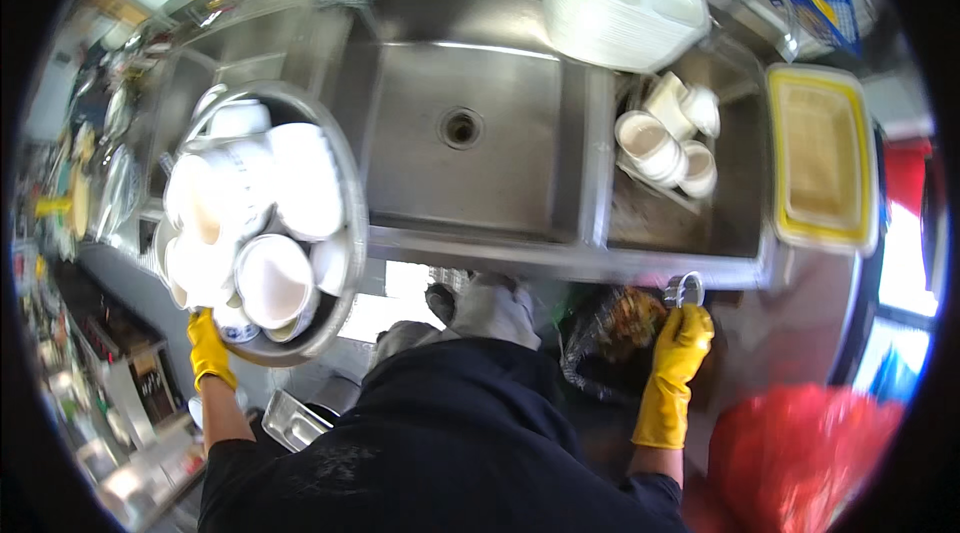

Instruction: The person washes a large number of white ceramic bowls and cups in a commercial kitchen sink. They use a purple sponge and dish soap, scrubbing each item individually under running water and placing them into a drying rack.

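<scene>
My left hand, in a yellow rubber glove, grips the near left rim of a large round metal basin. White bowls and cups are heaped inside it, some with blue patterns. Glare washes out part of the heap. The basin juts out past the front edge of the sink. In my gloved right hand is a small round metal piece, ring-shaped at its top, held just in front of the right sink's edge. My fingers hide its lower part.
The middle sink has a round drain. Several white cups lie in the right sink, below a tall stack of white trays. A yellow-rimmed container stands at right. Below are a black bag of scraps and a red bag.
</scene>
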Available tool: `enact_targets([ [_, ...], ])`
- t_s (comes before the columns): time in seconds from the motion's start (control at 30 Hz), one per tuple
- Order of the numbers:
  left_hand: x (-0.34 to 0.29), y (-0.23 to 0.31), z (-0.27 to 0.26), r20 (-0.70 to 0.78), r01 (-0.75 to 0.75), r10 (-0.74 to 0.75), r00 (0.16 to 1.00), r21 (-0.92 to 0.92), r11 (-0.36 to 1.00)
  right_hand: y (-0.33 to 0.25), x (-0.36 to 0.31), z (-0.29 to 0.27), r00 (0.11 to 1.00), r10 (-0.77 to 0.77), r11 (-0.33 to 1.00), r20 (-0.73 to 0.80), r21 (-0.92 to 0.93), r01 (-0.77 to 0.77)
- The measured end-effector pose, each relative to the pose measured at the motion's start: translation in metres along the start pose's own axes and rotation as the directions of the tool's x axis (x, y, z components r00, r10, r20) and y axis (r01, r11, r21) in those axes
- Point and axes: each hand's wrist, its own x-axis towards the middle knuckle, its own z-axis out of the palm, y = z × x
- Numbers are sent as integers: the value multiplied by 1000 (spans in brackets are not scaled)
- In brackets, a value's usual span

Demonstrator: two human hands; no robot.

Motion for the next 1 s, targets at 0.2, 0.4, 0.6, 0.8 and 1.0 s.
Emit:
enact_targets([
  [0.2,41,-56,1,51,-38,50,997,-206,978,-185,169,134,878,-448,795,169,526,304],
  [0.4,49,-95,-10,104,107,-79,991,-294,950,-237,158,414,658,-705,679,264,518,520],
  [0.6,23,-107,-23,-51,200,-206,977,-103,974,-239,111,460,601,-566,824,565,364,434],
  [0.8,-12,-33,1,-104,382,-412,905,-229,895,-214,94,424,759,-366,890,539,440,118],
  [1.0,0,-19,9,-134,180,-201,970,-157,971,-256,98,335,512,-305,706,803,551,-444],
])
